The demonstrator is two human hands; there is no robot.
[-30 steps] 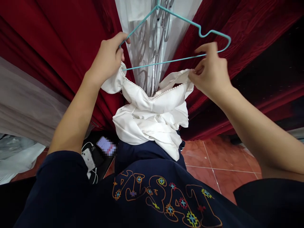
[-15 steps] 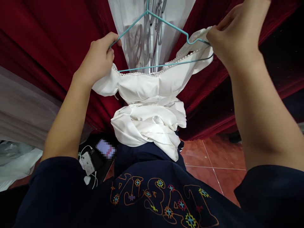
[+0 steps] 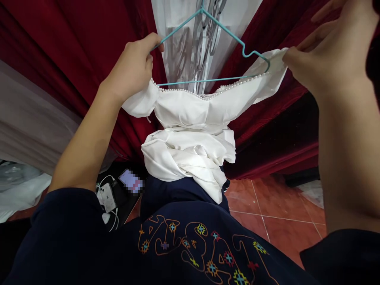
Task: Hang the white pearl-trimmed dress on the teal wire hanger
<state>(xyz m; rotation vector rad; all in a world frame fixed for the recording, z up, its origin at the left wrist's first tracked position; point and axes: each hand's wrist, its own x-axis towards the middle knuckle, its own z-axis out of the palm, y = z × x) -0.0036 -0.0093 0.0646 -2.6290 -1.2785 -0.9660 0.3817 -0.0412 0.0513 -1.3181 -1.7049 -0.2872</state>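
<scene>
Gripping the teal hanger (image 3: 225,28), long axis nine-to-three, in our left hand (image 3: 132,67), we pinch the white garment (image 3: 181,111), mostly at six o'clock from it, with our right hand (image 3: 332,63); the hanger's three-o'clock end sits just beside that hand.

Your clothes hanger (image 3: 204,80): turquoise. Your dress (image 3: 184,109): plain white, pearl-white beaded edging (image 3: 204,97). Your T-shirt (image 3: 166,271): navy, orange-outlined lettering (image 3: 192,223) with yellow, red, blue and purple cross motifs (image 3: 211,268). You also have deep red curtains (image 3: 89,47); terracotta floor tiles (image 3: 285,198), pale grout lines (image 3: 291,219).
</scene>
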